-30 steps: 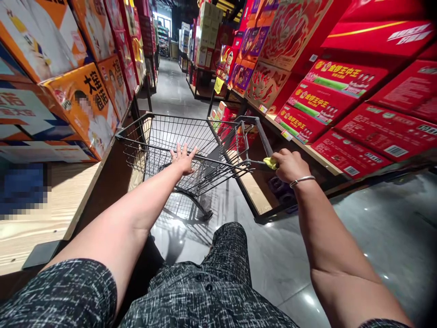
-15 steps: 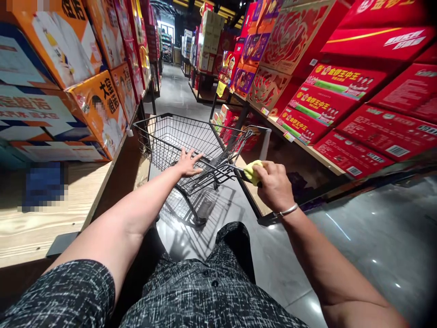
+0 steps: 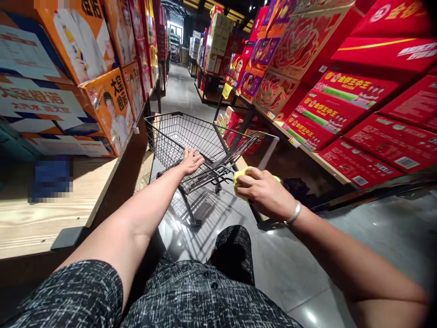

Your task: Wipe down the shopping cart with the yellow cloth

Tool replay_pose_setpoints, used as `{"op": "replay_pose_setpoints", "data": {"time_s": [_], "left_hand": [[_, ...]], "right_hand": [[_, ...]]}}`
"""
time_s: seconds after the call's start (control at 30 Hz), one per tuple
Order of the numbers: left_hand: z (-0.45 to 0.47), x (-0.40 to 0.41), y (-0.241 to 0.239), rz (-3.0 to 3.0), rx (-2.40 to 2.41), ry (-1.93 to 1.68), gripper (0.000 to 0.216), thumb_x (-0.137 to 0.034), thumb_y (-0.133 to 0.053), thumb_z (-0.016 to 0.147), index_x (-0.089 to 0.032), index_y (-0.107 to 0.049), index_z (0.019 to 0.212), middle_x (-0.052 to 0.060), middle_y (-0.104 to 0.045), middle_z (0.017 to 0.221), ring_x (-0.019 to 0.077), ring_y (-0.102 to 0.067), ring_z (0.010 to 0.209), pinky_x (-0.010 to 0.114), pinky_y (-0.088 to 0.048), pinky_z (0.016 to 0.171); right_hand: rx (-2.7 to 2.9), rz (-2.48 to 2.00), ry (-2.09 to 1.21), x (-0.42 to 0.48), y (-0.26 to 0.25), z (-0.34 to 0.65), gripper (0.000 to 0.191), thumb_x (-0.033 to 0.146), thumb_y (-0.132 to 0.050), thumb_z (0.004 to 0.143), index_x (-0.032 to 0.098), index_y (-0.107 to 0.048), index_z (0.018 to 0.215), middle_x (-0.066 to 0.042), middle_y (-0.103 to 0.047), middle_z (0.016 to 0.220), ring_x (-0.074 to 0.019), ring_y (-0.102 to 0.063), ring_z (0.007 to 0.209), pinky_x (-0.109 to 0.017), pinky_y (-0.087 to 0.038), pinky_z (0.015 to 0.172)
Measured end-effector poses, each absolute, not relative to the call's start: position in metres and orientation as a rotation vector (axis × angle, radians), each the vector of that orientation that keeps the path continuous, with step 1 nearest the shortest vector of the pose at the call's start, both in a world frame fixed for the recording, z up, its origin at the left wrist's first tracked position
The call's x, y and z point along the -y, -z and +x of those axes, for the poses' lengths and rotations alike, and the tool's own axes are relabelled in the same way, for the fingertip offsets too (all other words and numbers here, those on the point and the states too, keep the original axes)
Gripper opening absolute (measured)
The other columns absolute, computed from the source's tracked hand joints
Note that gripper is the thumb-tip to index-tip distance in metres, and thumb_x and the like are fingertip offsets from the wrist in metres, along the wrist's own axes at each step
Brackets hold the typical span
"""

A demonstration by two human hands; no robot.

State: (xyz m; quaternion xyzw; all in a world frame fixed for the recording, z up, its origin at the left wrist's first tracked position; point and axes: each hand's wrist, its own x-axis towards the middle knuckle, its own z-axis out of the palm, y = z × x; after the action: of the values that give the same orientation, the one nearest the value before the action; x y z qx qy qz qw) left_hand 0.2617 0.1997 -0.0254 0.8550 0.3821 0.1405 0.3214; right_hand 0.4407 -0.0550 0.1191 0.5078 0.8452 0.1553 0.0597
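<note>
A black wire shopping cart [image 3: 177,132] stands in front of me, turned sideways in the aisle, with only its wire mesh visible inside. On the cart's near rim rests my left hand [image 3: 191,161], fingers spread. My right hand [image 3: 261,184] is closed around a yellow cloth [image 3: 240,180], pressed against the bar at the cart's near right side. Part of the cloth and the bar are hidden under my fingers. The cart's grey handle [image 3: 269,152] rises just beyond that hand.
On the left, orange drink cartons [image 3: 109,109] are stacked on a wooden shelf [image 3: 99,182]. Red boxes [image 3: 327,111] fill the right-hand shelf, close to the cart. A grey tiled floor [image 3: 184,86] runs down the aisle between them.
My right hand has slid left along the bar with the cloth and turned its knuckles more upward. The left hand stays on the rim; the whole view has shifted slightly.
</note>
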Motion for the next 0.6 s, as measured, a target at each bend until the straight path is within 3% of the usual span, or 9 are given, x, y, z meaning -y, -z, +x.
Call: {"op": "replay_pose_setpoints", "data": {"time_s": [0.13,0.27,0.47,0.6], "left_hand": [[0.259,-0.197,0.023,2.219,-1.022,-0.371,0.059,-0.065,-0.04,0.097,-0.022,-0.071,0.123,0.006,-0.011,0.176,0.0407,0.025,0.156,0.063,-0.001,0.127],[0.256,-0.196,0.023,2.218,-1.071,-0.388,0.061,-0.066,-0.039,0.098,-0.02,-0.074,0.119,0.007,-0.019,0.174,0.0396,0.022,0.158,0.058,0.001,0.129],[0.243,-0.202,0.028,2.199,-1.047,-0.482,0.05,-0.06,-0.045,0.097,-0.021,-0.076,0.101,0.003,-0.029,0.171,0.039,0.015,0.16,0.061,-0.008,0.129],[0.237,-0.206,0.03,2.203,-1.086,-0.485,0.039,-0.048,-0.051,0.096,-0.019,-0.077,0.09,0.003,-0.03,0.17,0.0405,0.011,0.16,0.057,-0.008,0.13]], "right_hand": [[-2.758,1.689,-0.367,0.046,-0.13,0.46,0.033,0.007,-0.061,0.085,0.026,-0.073,0.108,-0.007,-0.067,0.119,-0.0234,-0.051,0.109,-0.036,-0.044,0.088],[-2.811,1.753,-0.446,-0.006,-0.113,0.465,0.037,0.009,-0.059,0.087,0.027,-0.074,0.116,-0.008,-0.064,0.128,-0.0245,-0.05,0.113,-0.038,-0.045,0.094],[-2.46,1.651,-0.362,-0.061,-0.115,0.475,0.033,0.017,-0.058,0.09,0.029,-0.077,0.114,-0.008,-0.067,0.116,-0.0229,-0.049,0.1,-0.031,-0.043,0.08],[-2.138,1.894,-0.4,-0.087,-0.144,0.502,0.028,0.022,-0.059,0.089,0.027,-0.08,0.107,-0.009,-0.068,0.114,-0.0228,-0.054,0.098,-0.03,-0.042,0.077]]}}
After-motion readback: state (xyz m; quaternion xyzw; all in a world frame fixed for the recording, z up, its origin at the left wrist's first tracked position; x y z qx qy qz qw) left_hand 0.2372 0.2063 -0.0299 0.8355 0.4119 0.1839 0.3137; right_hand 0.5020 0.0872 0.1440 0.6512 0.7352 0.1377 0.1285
